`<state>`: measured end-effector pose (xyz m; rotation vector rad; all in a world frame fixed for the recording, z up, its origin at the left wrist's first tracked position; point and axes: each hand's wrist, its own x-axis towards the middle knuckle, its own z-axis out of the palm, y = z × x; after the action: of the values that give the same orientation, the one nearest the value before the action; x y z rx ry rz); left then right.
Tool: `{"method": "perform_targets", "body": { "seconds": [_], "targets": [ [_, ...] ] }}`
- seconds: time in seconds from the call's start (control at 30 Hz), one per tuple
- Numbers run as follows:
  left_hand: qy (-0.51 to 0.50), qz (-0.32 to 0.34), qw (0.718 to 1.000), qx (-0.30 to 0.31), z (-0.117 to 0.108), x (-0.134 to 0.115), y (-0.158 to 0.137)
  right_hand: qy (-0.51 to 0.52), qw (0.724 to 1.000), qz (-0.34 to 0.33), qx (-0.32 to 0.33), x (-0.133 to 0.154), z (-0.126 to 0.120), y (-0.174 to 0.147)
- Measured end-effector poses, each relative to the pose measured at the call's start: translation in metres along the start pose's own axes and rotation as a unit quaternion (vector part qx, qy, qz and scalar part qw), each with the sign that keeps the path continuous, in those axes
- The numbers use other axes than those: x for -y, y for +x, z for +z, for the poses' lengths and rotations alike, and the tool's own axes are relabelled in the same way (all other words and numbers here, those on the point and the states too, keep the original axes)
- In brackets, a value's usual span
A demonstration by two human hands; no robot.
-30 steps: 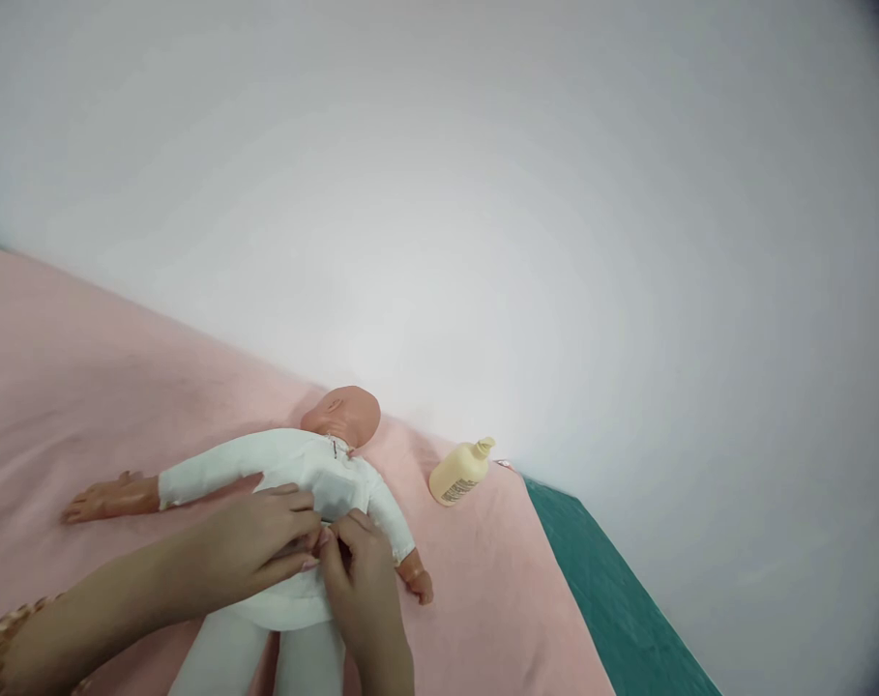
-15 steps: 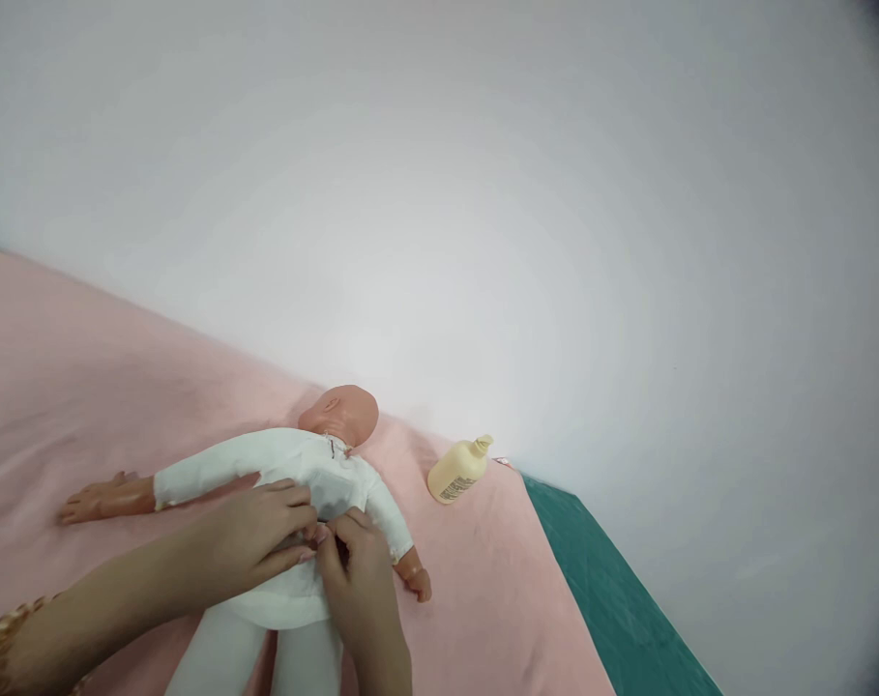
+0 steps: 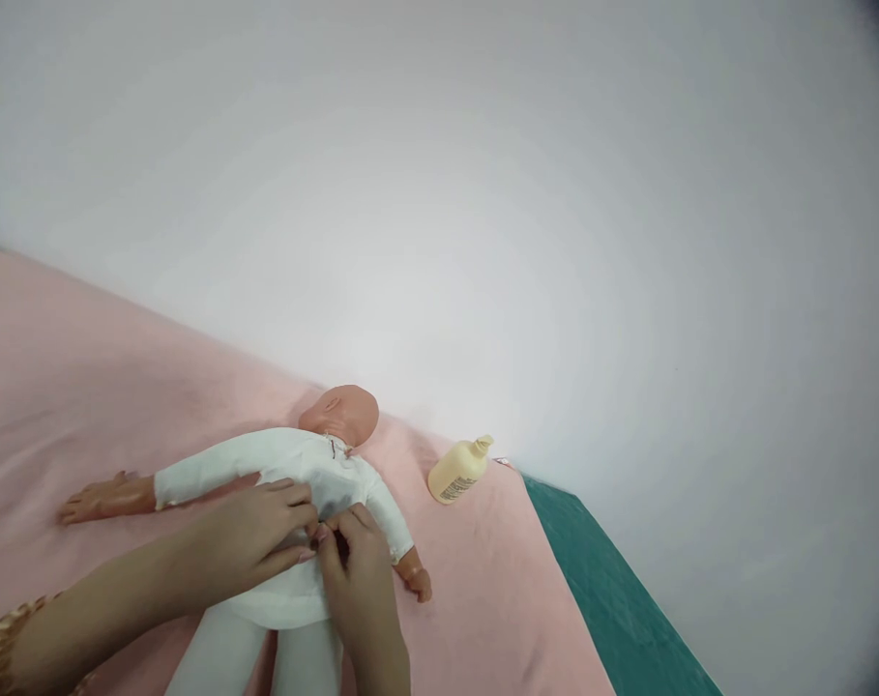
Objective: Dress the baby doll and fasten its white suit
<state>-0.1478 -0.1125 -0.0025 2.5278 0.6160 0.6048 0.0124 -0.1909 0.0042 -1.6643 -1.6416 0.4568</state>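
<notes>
A bald baby doll (image 3: 341, 414) in white clothes lies on a pink sheet with its arms spread. Over the middle of its white top (image 3: 286, 594), my left hand (image 3: 269, 527) and my right hand (image 3: 356, 561) meet, fingertips nearly touching. Both are closed in a pinch on the front of the top. The exact bit of cloth or fastening between the fingers is hidden. A greyish patch shows on the chest just above my fingers. A gold bracelet circles my left wrist.
To the right of the doll, a pale yellow pump bottle (image 3: 457, 472) stands on the pink sheet (image 3: 497, 599). Green cloth (image 3: 599, 570) shows past the sheet's right edge. Behind everything rises a plain white wall (image 3: 439, 213).
Almost nothing differs. The fingers of my right hand have shifted very slightly, while the doll, the bottle and my left hand stay in place.
</notes>
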Motion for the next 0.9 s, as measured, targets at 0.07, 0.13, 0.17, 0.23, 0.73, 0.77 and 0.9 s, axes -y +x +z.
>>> {"method": "perform_targets", "body": {
  "seconds": [0.07,0.13,0.17,0.23,0.73,0.77,0.9],
  "targets": [
    [0.0,0.001,1.0,0.0,0.0001,0.0004,-0.0006,-0.002,1.0,0.001,0.001,0.0004,-0.0002,-0.0001],
    [0.0,-0.002,1.0,0.002,-0.0004,0.0004,-0.0009,0.001,1.0,-0.004,0.001,0.0003,-0.0003,-0.0003],
    [0.001,-0.004,1.0,0.002,-0.0007,0.0002,-0.0009,0.003,1.0,-0.007,0.0,0.0001,-0.0002,-0.0003],
    [0.004,-0.003,1.0,0.002,-0.0012,-0.0003,-0.0005,0.005,1.0,-0.014,-0.007,-0.0008,-0.0001,0.0],
    [0.009,0.006,1.0,-0.01,0.0002,-0.0017,0.0003,0.017,0.995,-0.06,-0.072,-0.0033,0.0028,0.0044],
    [0.009,0.004,1.0,-0.009,0.0002,-0.002,0.0005,0.017,0.995,-0.061,-0.073,-0.0038,0.0032,0.0045],
    [0.009,-0.008,1.0,-0.001,-0.0006,-0.0037,0.0019,0.024,0.995,-0.061,-0.071,-0.0047,0.0043,0.0045]
  ]
}}
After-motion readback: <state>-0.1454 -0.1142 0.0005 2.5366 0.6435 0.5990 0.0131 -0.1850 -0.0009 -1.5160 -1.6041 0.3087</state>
